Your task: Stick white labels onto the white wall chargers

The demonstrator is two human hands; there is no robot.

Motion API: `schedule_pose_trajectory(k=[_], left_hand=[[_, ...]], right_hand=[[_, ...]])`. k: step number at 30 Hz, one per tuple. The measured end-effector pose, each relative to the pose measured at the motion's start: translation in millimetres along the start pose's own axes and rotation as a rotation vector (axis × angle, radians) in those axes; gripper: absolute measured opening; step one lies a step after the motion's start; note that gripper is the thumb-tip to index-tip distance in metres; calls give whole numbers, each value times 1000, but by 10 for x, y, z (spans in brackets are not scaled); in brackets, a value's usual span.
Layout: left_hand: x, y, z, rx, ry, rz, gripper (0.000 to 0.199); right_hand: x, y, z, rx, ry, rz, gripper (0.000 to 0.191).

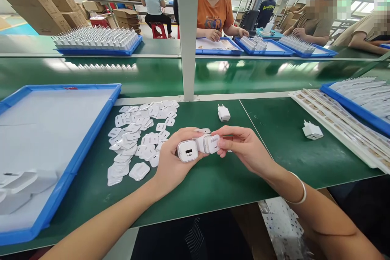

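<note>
My left hand (pixel 174 158) is closed around a white USB charger (pixel 187 151) whose port face points towards me. Beside it, between the two hands, is a second white charger body (pixel 200 143). My right hand (pixel 245 146) pinches a thin white cover plate (pixel 213 144) with faint lettering, at the end of that second body; whether the two are joined I cannot tell. Left of my hands a loose heap of white cover plates (pixel 148 139) lies on the green table (pixel 195 199). A white plug charger (pixel 224 113) rests behind my right hand.
Another plug charger (pixel 312 130) lies to the right, near stacked white strips (pixel 335 126) and a blue-rimmed tray (pixel 356 105). At left, a large blue tray (pixel 61 195) holds white housings. Across the divider (pixel 185 36), people work beside trays of chargers (pixel 97 40).
</note>
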State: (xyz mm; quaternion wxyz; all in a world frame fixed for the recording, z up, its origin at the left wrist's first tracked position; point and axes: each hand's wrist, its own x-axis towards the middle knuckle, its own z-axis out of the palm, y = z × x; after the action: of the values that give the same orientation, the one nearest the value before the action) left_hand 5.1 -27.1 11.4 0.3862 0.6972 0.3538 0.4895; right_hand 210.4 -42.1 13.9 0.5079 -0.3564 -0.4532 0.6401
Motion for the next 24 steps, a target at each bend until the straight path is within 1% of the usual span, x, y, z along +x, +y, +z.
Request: schedule_pose_trajectory(k=[4, 11, 20, 24], left_hand=[[-7, 20, 7, 23, 17, 37, 25], [13, 1, 14, 40, 24, 192, 31], [-7, -26, 11, 44, 25, 213, 35], [-11, -47, 2, 64, 11, 234, 34]], right_hand=[[-29, 13, 36, 0, 15, -63, 18], [-49, 35, 59, 6, 11, -94, 19], [-60, 53, 61, 28, -3, -96, 19], [-56, 56, 57, 68, 6, -79, 27]])
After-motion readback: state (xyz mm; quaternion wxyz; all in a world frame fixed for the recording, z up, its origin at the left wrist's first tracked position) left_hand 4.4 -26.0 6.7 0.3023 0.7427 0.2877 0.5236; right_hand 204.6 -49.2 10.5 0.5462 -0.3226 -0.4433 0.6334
